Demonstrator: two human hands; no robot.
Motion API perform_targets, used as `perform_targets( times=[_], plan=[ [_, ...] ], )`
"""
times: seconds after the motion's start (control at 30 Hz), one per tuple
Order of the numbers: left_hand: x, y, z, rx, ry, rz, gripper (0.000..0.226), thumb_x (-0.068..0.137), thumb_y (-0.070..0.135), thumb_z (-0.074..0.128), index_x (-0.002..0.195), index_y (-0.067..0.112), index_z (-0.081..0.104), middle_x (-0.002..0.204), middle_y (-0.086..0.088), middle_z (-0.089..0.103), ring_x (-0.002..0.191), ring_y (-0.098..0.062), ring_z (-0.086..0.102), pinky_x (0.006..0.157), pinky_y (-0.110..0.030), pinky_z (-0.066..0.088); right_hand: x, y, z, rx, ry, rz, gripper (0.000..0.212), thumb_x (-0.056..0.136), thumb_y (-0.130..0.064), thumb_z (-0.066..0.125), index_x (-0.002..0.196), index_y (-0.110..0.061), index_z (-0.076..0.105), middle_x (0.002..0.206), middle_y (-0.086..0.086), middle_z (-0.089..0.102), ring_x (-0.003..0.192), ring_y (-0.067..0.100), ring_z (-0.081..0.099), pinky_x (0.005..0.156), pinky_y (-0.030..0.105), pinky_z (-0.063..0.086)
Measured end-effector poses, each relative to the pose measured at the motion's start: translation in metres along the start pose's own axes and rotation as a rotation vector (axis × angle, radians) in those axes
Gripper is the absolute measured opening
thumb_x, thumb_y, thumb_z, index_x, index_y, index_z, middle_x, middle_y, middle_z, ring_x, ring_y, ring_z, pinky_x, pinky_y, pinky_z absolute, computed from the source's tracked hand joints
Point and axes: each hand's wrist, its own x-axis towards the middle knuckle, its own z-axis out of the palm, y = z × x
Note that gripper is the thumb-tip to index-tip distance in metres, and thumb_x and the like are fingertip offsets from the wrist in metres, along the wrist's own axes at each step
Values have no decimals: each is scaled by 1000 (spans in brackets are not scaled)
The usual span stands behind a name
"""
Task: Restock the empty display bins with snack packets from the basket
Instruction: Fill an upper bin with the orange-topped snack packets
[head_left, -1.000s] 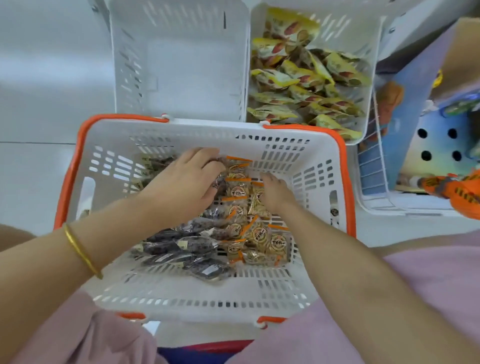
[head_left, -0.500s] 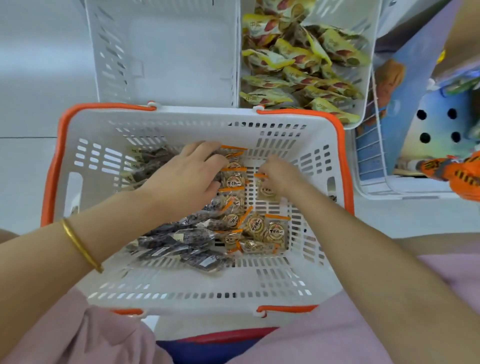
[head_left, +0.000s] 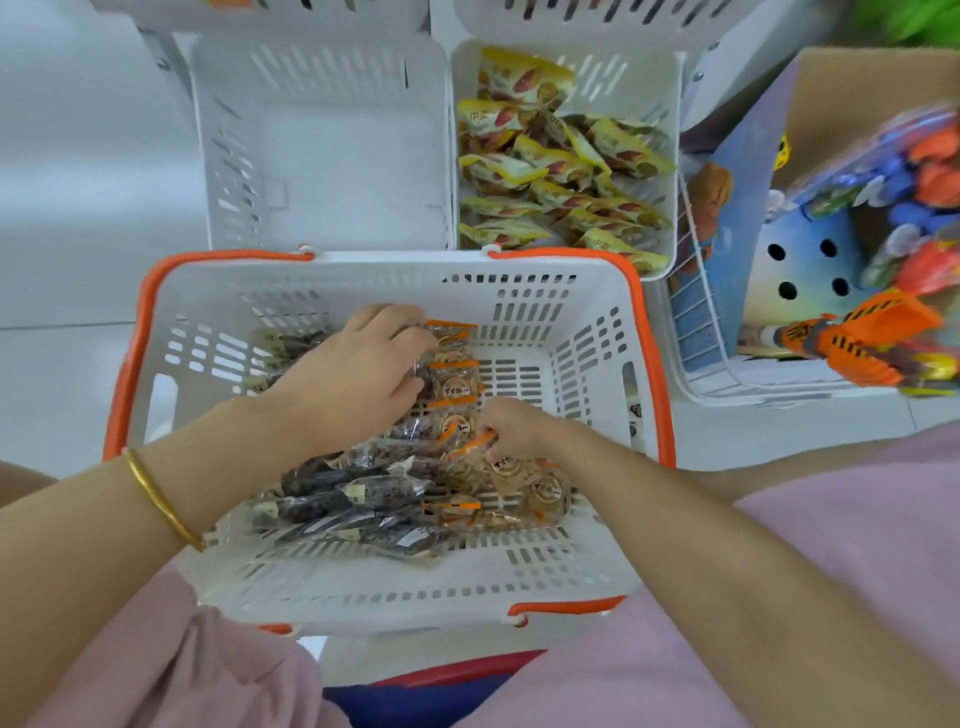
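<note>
one orange-edged packet (head_left: 470, 446) sits pinched in the right grip (head_left: 513, 429).

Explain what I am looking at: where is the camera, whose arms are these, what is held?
No machine: a person wears one camera on the head, looking down at their own arms. Both hands are inside a white slotted plastic basket with an orange rim, which holds dark snack packets and orange-sealed clear snack packets. The left hand grips some orange-sealed ones; the right hand pinches one. Beyond stand an empty white plastic bin and a white bin of yellow packets.
</note>
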Motion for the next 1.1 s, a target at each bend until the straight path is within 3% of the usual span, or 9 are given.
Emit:
perform_targets(
  times=[0.13, 0.27, 0.4, 0.47, 0.57, 0.7, 0.93, 1.03, 1.1],
  plan=[
    [9, 4, -22, -219, -25, -163, 48, 92, 23, 56, 137, 13, 41, 147, -7, 32, 135, -23, 29, 109, -31, 24, -60, -36, -83, 131, 184, -5, 23, 85, -16, 68, 69, -11, 52, 64, -4, 42, 55, 7, 38, 46, 13, 28],
    [7, 13, -47, -924, -23, -320, 64, 82, 22, 70, 136, 11, 38, 134, -5, 47, 118, -18, 50, 99, -35, 43, -133, -78, -143, 471, 444, -73, 12, 80, -12, 74, 77, -12, 62, 72, -3, 54, 65, 6, 51, 53, 9, 35],
    [0, 26, -73, -1309, -29, -250, 32, 89, 18, 62, 118, 7, 55, 112, -14, 65, 95, -22, 65, 87, -39, 54, -169, -110, -167, 547, 554, -171, 12, 79, -10, 74, 76, -17, 65, 69, -3, 56, 65, 9, 52, 65, 23, 42],
    [-2, 29, -88, -1287, 89, -210, 14, 94, 9, 51, 104, 9, 61, 95, -10, 68, 83, -22, 64, 78, -36, 56, -182, -120, -177, 450, 620, -180, 10, 79, -13, 75, 84, -16, 66, 82, 1, 58, 69, 10, 54, 67, 24, 44],
    [-4, 23, -115, -1244, 250, -220, 15, 96, 6, 46, 93, 13, 60, 83, -5, 65, 73, -19, 60, 67, -28, 56, -201, -127, -194, 298, 774, -183, 13, 77, -16, 75, 85, -18, 65, 86, 1, 57, 74, 7, 54, 66, 17, 40],
    [-5, 5, -144, -1211, 240, -232, 14, 98, 12, 45, 92, 14, 57, 82, -7, 59, 76, -23, 54, 76, -39, 51, -210, -144, -202, 426, 808, -309, 11, 78, -15, 74, 83, -22, 67, 79, -8, 59, 68, 0, 56, 65, 14, 43],
    [-1, 10, -146, -1304, 208, -206, 22, 100, 21, 41, 110, 15, 59, 96, -5, 65, 78, -18, 64, 72, -34, 57, -173, -160, -202, 317, 910, -317, 12, 81, -18, 71, 91, -13, 67, 125, -1, 49, 112, 7, 48, 96, 22, 41],
    [1, 16, -146, -1301, 134, -137, 35, 91, 31, 53, 123, 15, 53, 108, -6, 67, 91, -21, 67, 76, -34, 57, -163, -163, -198, 405, 976, -336, 9, 81, -17, 72, 84, -18, 64, 125, 1, 50, 113, 9, 49, 97, 24, 40],
    [0, 17, -144, -1167, 138, -107, 48, 82, 21, 67, 126, 18, 47, 106, -4, 68, 93, -20, 67, 75, -30, 55, -158, -165, -196, 407, 1031, -357, 17, 79, -20, 73, 79, -28, 58, 121, 0, 51, 113, 12, 50, 99, 31, 40]
  ],
)
